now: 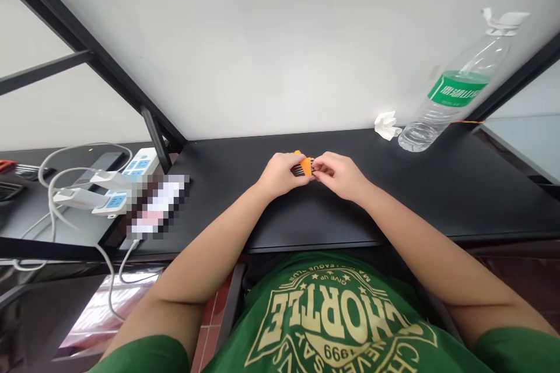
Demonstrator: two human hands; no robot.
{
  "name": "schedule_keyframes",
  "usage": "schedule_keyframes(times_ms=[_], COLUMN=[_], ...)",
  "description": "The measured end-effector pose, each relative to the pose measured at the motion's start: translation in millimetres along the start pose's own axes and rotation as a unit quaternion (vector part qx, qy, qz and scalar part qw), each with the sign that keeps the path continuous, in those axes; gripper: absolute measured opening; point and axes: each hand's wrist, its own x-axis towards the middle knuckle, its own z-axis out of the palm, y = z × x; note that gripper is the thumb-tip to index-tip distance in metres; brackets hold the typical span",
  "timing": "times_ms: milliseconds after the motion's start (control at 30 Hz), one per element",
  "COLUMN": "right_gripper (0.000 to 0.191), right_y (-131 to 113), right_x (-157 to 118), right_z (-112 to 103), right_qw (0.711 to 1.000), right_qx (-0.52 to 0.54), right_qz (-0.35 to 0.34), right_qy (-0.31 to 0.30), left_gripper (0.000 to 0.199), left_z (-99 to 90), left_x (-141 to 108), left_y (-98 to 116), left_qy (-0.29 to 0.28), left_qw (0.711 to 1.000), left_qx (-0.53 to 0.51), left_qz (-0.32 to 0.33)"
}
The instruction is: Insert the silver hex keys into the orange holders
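Over the middle of the black desk (350, 215), an orange holder (307, 165) carries several thin, dark metal rods, like a set of hex keys, though their exact kind is too small to tell. My left hand (282, 175) is closed around its left side, thumb below and fingers above. From the right, my right hand (339, 175) pinches at the ends of the rods with thumb and fingertips. The fingers hide part of the rods and of the holder.
A clear plastic bottle (457, 88) with a green label stands at the back right by a crumpled tissue (387, 126). To the left lie a blurred-out phone (160, 204) on a cable and a white power strip (142, 164) with plugs. Black metal frame bars (153, 134) rise there.
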Motion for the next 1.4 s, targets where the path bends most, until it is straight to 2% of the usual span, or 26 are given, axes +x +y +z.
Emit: schedule_keyframes(times_ms=[100, 233, 367, 500, 700, 867, 967, 1133, 1233, 1400], right_gripper=[0.006, 0.007, 0.009, 0.010, 0.012, 0.011, 0.013, 0.009, 0.009, 0.014], right_y=[3.2, 2.9, -0.8, -0.6, 2.3, 12.0, 24.0, 39.9, 41.4, 36.7], right_x=[2.1, 2.5, 2.4, 2.0, 1.7, 3.0, 2.8, 2.3, 2.3, 3.3], right_z=[2.0, 4.5, 7.0, 7.6, 9.4, 1.8, -14.0, -37.9, -39.9, -35.7], right_qw=[0.986, 0.979, 0.983, 0.994, 0.997, 0.990, 0.985, 0.970, 0.964, 0.961], right_qx=[0.129, 0.140, 0.116, 0.054, -0.003, -0.130, -0.157, -0.171, -0.167, -0.169], right_qz=[0.102, 0.149, 0.145, 0.097, 0.078, 0.053, 0.068, 0.117, 0.133, 0.147], right_qy=[-0.003, -0.008, -0.003, 0.013, -0.003, -0.002, -0.032, -0.126, -0.158, -0.163], left_gripper=[0.032, 0.031, 0.029, 0.030, 0.030, 0.031, 0.033, 0.033, 0.032, 0.033], left_z=[-0.3, 0.9, 2.4, 1.3, 0.4, 0.0, -1.7, -4.5, -4.7, -2.8], left_x=[-0.8, -1.2, -0.5, -0.1, 0.2, 0.7, 0.8, -0.7, -1.6, -2.2], left_y=[-3.7, -5.2, -4.8, -4.3, -2.5, -2.2, -4.6, -7.7, -7.5, -9.1], left_qy=[0.006, -0.003, -0.005, -0.002, -0.012, -0.027, -0.034, -0.031, -0.030, -0.027], left_qw=[1.000, 1.000, 0.999, 1.000, 0.999, 0.998, 0.998, 0.997, 0.997, 0.997], left_qx=[0.009, 0.028, 0.029, 0.031, 0.049, 0.049, 0.046, 0.024, 0.005, 0.001], left_qz=[-0.009, 0.005, 0.014, 0.001, -0.008, -0.017, -0.018, -0.062, -0.072, -0.072])
